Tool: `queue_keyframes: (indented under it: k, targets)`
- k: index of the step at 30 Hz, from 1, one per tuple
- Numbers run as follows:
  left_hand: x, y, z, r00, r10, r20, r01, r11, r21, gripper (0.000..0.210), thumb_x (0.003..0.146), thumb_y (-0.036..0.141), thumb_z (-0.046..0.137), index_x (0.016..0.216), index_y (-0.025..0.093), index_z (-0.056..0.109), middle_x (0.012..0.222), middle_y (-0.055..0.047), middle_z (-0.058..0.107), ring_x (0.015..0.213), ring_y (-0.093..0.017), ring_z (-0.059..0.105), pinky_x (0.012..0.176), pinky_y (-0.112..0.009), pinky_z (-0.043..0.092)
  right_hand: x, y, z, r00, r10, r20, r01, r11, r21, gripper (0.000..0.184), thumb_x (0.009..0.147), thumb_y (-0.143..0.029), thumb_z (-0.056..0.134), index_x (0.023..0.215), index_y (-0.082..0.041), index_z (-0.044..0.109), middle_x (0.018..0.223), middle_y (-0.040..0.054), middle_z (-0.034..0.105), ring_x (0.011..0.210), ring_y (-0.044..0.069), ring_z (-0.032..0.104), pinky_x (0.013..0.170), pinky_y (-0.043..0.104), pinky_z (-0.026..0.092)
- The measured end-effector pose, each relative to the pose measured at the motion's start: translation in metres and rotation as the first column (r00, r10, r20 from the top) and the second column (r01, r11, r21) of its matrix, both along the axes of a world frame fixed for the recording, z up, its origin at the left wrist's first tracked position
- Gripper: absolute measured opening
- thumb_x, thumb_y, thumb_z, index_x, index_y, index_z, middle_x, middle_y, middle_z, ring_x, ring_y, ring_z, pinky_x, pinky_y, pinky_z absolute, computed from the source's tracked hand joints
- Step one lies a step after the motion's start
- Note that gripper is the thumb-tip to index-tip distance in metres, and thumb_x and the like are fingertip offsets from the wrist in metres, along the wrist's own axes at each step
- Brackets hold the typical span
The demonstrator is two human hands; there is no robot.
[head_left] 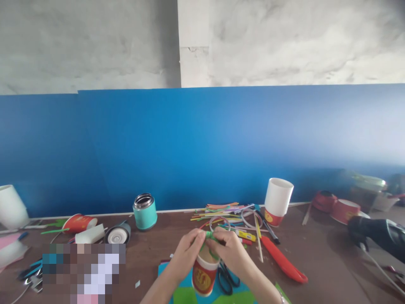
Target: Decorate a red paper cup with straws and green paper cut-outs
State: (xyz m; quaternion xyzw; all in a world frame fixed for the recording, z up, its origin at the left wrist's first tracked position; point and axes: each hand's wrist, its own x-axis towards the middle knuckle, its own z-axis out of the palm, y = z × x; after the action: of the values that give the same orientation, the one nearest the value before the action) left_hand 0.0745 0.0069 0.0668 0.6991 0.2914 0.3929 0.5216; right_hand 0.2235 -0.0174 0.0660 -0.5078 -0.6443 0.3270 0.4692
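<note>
My left hand [189,253] and my right hand [230,250] meet over the mouth of a red paper cup [203,279] with a gold emblem. Both are closed, with fingertips pinching a green strip [209,234] at the cup's far rim. Whether the strip is paper or something softer I cannot tell. Fingers cover much of it and part of the rim. The cup stands upright on blue paper [163,273] and green paper [184,296]. Black-handled scissors [225,282] lie just right of the cup, partly behind my right wrist.
Behind my hands lies a heap of coloured sticks [218,210]. A white cup stacked in a red one [278,200], a red tool [283,259] and a black hair dryer [376,236] are rightward. Leftward stand a teal flask [144,215] and a tipped red cup [79,223].
</note>
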Motion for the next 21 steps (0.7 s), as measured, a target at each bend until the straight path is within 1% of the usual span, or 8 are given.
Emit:
queue_keyframes:
  k: [3,6,10,13,16,18,19,21]
  targets:
    - [-0.004,0.005,-0.01,0.983,-0.126,0.134,0.144,0.98,-0.134,0.066,0.068,0.058,0.065,0.119,0.018,0.054,0.109,-0.009,0.063,0.102,-0.029,0.056,0.086,-0.035,0.044,0.004,0.004,-0.001,0.999,-0.028,-0.035,0.029,1.0,0.008,0.036,0.076,-0.031,0.057,0.045,-0.017,0.045,0.058,-0.0033,0.036,0.057,0.012,0.039,0.054,0.025,0.032]
    - [-0.006,0.008,-0.018,0.971,-0.168,0.17,0.2,0.961,-0.193,0.107,0.048,0.04,0.085,0.137,0.02,0.029,0.119,-0.012,0.058,0.108,-0.03,0.054,0.09,-0.037,0.042,0.007,0.006,-0.003,0.999,-0.041,-0.007,0.041,0.999,0.014,0.034,0.075,-0.031,0.058,0.046,-0.017,0.048,0.058,-0.0035,0.037,0.057,0.011,0.04,0.055,0.025,0.032]
    - [-0.003,0.007,-0.019,0.994,-0.043,0.104,0.068,0.966,-0.251,0.1,0.058,0.032,0.081,0.138,0.019,0.024,0.103,-0.008,0.065,0.097,-0.026,0.06,0.085,-0.036,0.046,0.009,0.008,-0.006,0.998,-0.051,0.021,0.05,0.998,0.032,0.033,0.074,-0.029,0.06,0.044,-0.016,0.052,0.06,-0.0032,0.039,0.06,0.012,0.044,0.058,0.025,0.034]
    - [0.0,0.005,-0.015,0.993,0.008,0.117,0.025,0.96,-0.279,0.099,0.058,0.03,0.081,0.138,0.018,0.024,0.105,-0.01,0.065,0.097,-0.027,0.061,0.084,-0.036,0.047,0.011,0.009,-0.006,0.996,-0.071,0.045,0.07,0.997,0.03,0.032,0.075,-0.031,0.059,0.047,-0.015,0.058,0.06,-0.0021,0.044,0.061,0.013,0.047,0.059,0.025,0.036]
    - [0.001,0.004,-0.015,0.988,0.024,0.15,0.022,0.953,-0.302,0.099,0.057,0.03,0.081,0.138,0.018,0.025,0.118,-0.013,0.06,0.104,-0.029,0.058,0.088,-0.038,0.046,0.012,0.007,-0.002,0.995,-0.086,0.054,0.085,0.996,0.016,0.02,0.074,-0.032,0.061,0.073,-0.015,0.071,0.07,0.0011,0.056,0.068,0.016,0.054,0.064,0.026,0.04]
    - [0.001,0.006,-0.02,0.989,0.016,0.147,0.029,0.952,-0.304,0.098,0.056,0.03,0.082,0.137,0.02,0.029,0.125,-0.014,0.056,0.109,-0.03,0.055,0.091,-0.039,0.044,0.013,0.005,0.001,0.994,-0.093,0.05,0.092,0.996,0.012,0.026,0.075,-0.034,0.061,0.092,-0.017,0.071,0.08,0.0032,0.062,0.074,0.018,0.056,0.067,0.026,0.042]
    - [0.001,0.007,-0.023,0.99,0.011,0.141,0.031,0.955,-0.296,0.096,0.055,0.03,0.082,0.136,0.02,0.031,0.128,-0.014,0.053,0.111,-0.03,0.054,0.092,-0.039,0.043,0.013,0.004,0.002,0.994,-0.1,0.053,0.099,0.995,0.019,0.027,0.075,-0.036,0.06,0.091,-0.017,0.072,0.08,0.0035,0.063,0.074,0.018,0.057,0.066,0.026,0.042]
    - [0.001,0.008,-0.03,0.99,-0.012,0.138,0.051,0.96,-0.276,0.094,0.055,0.03,0.083,0.135,0.021,0.035,0.131,-0.013,0.051,0.114,-0.03,0.052,0.094,-0.039,0.042,0.012,0.004,0.002,0.99,-0.123,0.075,0.121,0.992,0.036,0.026,0.077,-0.037,0.058,0.075,-0.016,0.073,0.07,0.0026,0.061,0.068,0.017,0.055,0.062,0.026,0.041]
